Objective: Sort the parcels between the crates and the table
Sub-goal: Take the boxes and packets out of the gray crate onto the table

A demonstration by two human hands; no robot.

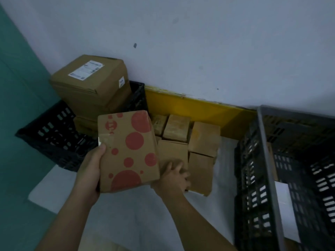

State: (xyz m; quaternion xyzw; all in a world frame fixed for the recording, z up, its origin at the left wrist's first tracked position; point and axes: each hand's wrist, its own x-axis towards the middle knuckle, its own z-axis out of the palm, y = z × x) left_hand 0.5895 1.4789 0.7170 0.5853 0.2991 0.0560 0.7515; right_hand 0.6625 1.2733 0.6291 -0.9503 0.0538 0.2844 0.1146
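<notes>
Cardboard box (127, 151) with red dots and a red logo is held above the white table (126, 220), its long axis running away from the person toward the wall (199, 42), and its printed top face turned up to the camera. The dots differ in size, the largest cut off at the near edge, and a strip of clear tape crosses the left side of the top. The left hand (89, 171) grasps the box along its left edge, thumb lying on the top face near the tape, fingers hidden beneath. The right hand (172, 179) is at the box's near right corner, fingers curled down over a plain brown box (172, 154) that lies on the table just behind; whether it also supports the dotted box from below cannot be told.

Beyond that plain box, several more small brown boxes (204, 138) stand packed together on the table, reaching back to a yellow strip (190, 105) at the foot of the wall. One at the near right has a torn flap.

To the left, a black crate (54, 136) sits on the table's far corner, with a large brown parcel (92, 82) bearing a white label piled on others inside it. To the right stands a taller dark crate (272, 178) with slotted walls.
</notes>
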